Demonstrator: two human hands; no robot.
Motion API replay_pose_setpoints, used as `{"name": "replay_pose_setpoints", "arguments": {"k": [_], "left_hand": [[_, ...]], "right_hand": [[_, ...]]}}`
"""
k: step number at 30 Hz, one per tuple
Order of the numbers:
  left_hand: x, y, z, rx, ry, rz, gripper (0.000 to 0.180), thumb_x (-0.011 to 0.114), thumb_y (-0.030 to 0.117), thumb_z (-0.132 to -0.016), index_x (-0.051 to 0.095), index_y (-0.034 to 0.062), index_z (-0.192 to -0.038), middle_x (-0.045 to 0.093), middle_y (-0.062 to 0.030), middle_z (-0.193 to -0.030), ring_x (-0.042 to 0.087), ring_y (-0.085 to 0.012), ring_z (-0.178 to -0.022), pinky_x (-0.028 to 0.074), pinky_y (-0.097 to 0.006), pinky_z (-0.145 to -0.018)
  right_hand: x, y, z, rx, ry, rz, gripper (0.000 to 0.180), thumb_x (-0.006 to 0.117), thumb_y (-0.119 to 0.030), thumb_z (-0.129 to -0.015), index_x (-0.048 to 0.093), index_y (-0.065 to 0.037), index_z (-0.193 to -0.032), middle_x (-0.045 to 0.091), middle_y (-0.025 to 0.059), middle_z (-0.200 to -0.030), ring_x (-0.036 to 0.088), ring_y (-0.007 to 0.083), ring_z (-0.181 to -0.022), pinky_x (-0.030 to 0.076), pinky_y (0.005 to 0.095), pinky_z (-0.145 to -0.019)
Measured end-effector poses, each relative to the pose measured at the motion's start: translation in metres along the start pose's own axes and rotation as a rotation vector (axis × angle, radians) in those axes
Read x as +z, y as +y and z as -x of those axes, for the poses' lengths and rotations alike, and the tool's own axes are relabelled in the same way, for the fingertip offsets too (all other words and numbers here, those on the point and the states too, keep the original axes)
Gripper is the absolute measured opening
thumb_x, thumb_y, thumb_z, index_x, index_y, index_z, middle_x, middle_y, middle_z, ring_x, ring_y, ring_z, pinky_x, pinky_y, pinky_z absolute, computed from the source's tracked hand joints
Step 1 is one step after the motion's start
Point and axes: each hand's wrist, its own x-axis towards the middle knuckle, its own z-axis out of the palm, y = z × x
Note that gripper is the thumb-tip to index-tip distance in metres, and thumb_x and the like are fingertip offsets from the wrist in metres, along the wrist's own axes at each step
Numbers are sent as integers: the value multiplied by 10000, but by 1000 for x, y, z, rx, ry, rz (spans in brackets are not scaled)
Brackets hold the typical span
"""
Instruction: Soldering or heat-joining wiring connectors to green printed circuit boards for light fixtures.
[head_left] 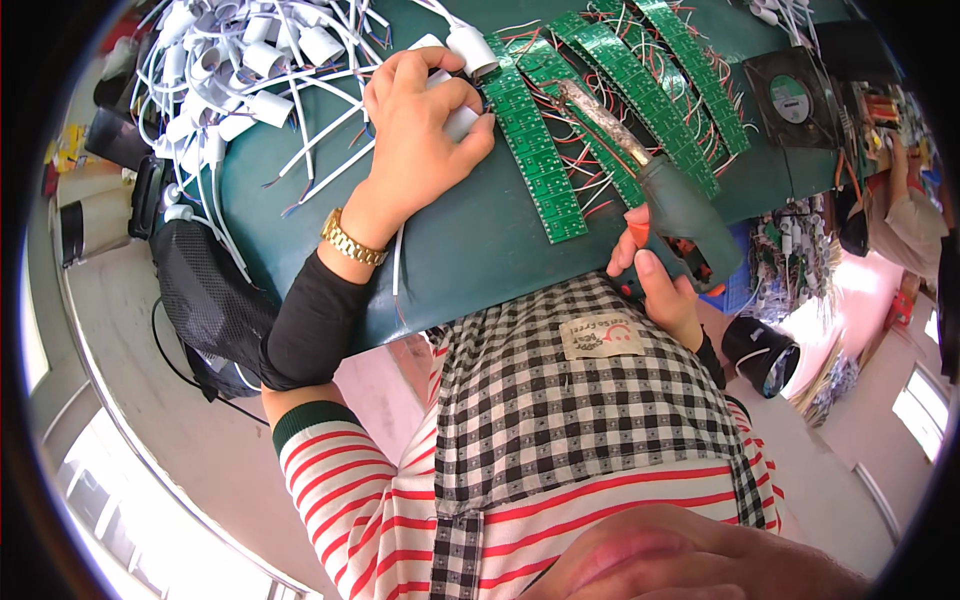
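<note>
My left hand has its fingers bent around white cylindrical lamp holders, partly hidden beneath the palm and fingers. Another white lamp holder lies just beyond my fingertips, at the far end of a green circuit board strip. In my right hand is a dark green soldering gun with an orange trigger. Its worn metal barrel points far left, over the neighbouring board strips. Whether the tip touches a board or wire, I cannot tell.
White lamp holders with cables are heaped at the far left of the green table. Red and white wires run among the boards. A black fan stands at the far right. Another person's arm shows at the right edge.
</note>
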Motion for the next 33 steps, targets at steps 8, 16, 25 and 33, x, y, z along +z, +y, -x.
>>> {"name": "replay_pose_setpoints", "arguments": {"k": [8,16,25,33], "left_hand": [[3,1,4,74,66,-1,133,746,150,-650,658,126,-747,542,-10,-1034,455,-281,-1054,297,-469,-911],[3,12,4,256,9,-360,154,657,103,-694,641,116,-846,559,23,-993,508,-223,-1040,296,-561,-942],[1,6,6,193,26,-257,137,700,140,-710,657,147,-840,577,25,-949,516,-227,-1042,310,-543,-922],[-1,-3,6,139,53,-135,172,713,140,-702,663,192,-858,576,49,-931,519,-228,-1045,290,-547,-932]], "right_hand": [[1,-5,1,60,7,0,324,509,-155,-894,450,6,-1169,531,74,-776,543,159,-685,471,302,-641],[-3,2,0,37,-14,-94,345,535,-65,-885,478,-1,-1220,560,65,-780,580,137,-699,482,296,-651],[-1,-1,-3,17,-45,-60,348,545,-65,-880,468,36,-1204,564,45,-824,587,129,-706,488,286,-673],[0,0,-6,20,-66,-37,351,546,-74,-874,465,40,-1197,559,30,-810,583,121,-697,485,283,-680]]}}
